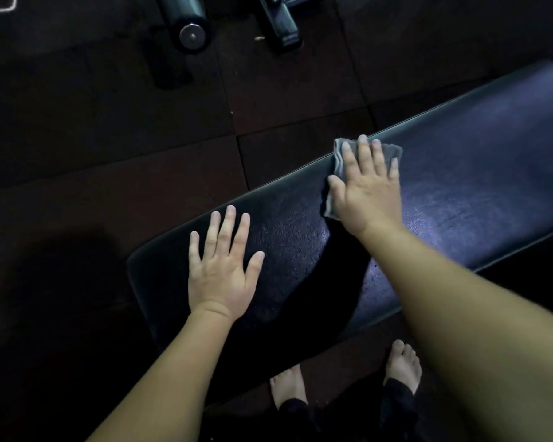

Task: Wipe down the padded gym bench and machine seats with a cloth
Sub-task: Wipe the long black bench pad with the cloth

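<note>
The right hand (366,189) presses flat, fingers spread, on the grey cloth (338,161), which peeks out at 10 o'clock. The left hand (221,269) lies flat on the black bench (476,161), fingers apart.

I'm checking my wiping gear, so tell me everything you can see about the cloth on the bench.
The cloth is grey, soft-looking and folded or bunched into a pad with layered edges. It lies on the black padded bench near its far edge, pressed flat under the right hand, which covers most of it.
</note>
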A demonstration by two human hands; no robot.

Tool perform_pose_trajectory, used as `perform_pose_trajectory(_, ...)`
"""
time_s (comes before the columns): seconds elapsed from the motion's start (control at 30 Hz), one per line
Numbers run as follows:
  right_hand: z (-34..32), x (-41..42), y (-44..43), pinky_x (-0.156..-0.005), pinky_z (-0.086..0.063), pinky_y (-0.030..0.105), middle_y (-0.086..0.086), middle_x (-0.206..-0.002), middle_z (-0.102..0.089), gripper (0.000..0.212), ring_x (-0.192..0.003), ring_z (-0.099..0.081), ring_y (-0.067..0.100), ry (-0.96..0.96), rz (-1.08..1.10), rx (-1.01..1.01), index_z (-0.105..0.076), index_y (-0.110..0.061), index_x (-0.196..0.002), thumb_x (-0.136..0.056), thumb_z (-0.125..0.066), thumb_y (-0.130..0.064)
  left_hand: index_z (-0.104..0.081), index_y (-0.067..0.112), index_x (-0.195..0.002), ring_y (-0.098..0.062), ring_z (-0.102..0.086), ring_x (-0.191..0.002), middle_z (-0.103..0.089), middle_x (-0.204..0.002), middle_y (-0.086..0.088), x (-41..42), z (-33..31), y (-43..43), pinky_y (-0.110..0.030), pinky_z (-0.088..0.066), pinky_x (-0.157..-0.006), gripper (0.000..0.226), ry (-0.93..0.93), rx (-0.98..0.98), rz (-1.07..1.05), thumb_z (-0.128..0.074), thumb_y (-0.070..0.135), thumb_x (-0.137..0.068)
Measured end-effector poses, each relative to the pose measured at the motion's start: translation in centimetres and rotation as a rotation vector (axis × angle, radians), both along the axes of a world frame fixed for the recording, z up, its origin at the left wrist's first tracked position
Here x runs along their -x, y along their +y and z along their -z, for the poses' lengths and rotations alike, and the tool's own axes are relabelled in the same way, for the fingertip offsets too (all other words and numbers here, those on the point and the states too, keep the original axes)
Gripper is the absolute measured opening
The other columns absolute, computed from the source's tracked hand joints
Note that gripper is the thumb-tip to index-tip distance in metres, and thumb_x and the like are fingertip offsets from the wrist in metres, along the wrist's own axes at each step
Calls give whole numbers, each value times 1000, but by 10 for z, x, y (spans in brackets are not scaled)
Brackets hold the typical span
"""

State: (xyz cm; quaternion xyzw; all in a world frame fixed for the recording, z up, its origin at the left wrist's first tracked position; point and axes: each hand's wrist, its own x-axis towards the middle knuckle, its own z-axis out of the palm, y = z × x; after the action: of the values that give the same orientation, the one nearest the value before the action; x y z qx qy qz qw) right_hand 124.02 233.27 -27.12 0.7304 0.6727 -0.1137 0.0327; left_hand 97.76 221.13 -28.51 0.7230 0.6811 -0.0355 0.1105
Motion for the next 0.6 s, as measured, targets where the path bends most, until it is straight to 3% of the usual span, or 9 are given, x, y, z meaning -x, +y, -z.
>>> perform_pose_trajectory(0.07, -1, 46, -14, -127, 2, 54, 6, -173, 1, 73, -160, 7, 25, 12, -14, -2, -8, -25, -166, -103, -27, -59, -13, 27, -167, -19, 1, -162, -3, -175, 5, 0, 2, -1, -57, -10, -128, 70, -7, -18, 1, -21, 60, -105)
perform_pose_trajectory(0.13, 0, 74, -41, -127, -1, 54, 4, -173, 2, 74, -160, 7, 24, 34, -237, 30, -8, -26, -166, -103, -26, -60, -16, 27, -167, -20, -2, -162, -6, -175, 3, -1, 3, -1, -58, -11, -128, 70, -9, -38, 5, -23, 59, -105)
perform_pose_trajectory(0.23, 0, 44, -48, -128, -8, 53, 0, -173, -8, 71, -160, -3, 21, 74, -568, 37, -18, -31, -165, -101, -30, -60, -16, 26, -167, -21, -4, -162, -7, -175, 3, 0, 5, -2, -58, -12, -127, 71, -7, -58, 7, -24, 59, -105)
perform_pose_trajectory(0.3, 1, 2, -27, -127, -11, 54, -1, -173, -13, 71, -159, -8, 22, 52, -513, 25, -22, -32, -163, -99, -31, -59, -16, 27, -167, -21, -5, -162, -7, -175, 3, 0, 6, -2, -58, -12, -127, 71, -9, -56, 5, -24, 59, -104)
perform_pose_trajectory(0.4, -2, -31, 4, -128, -3, 54, 1, -174, -6, 70, -160, 0, 22, 17, -48, 8, -16, -31, -165, -101, -26, -59, -17, 27, -167, -22, -5, -162, -8, -175, 3, -1, 8, -3, -58, -12, -128, 70, -6, -69, 3, -25, 59, -105)
perform_pose_trajectory(0.47, -3, -6, 7, -127, 3, 54, 5, -174, 1, 70, -160, 5, 25, -21, 123, 14, -10, -28, -166, -104, -26, -57, -16, 27, -167, -21, -5, -161, -7, -175, 3, -1, 8, -2, -57, -11, -128, 70, -8, -69, 4, -25, 59, -105)
perform_pose_trajectory(0.53, -3, 33, -11, -127, 3, 55, 7, -173, 3, 71, -159, 6, 27, 3, 35, 12, -7, -27, -166, -104, -28, -56, -17, 27, -167, -21, -5, -161, -7, -175, 3, -1, 7, -3, -57, -11, -128, 70, -6, -80, 0, -24, 59, -105)
perform_pose_trajectory(0.6, -4, 58, -49, -127, 0, 54, 5, -174, 2, 71, -160, 5, 26, 41, -267, 35, -9, -28, -166, -104, -31, -56, -16, 27, -167, -21, -5, -161, -7, -175, 3, -1, 7, -3, -58, -11, -128, 70, 2, -81, 0, -23, 59, -105)
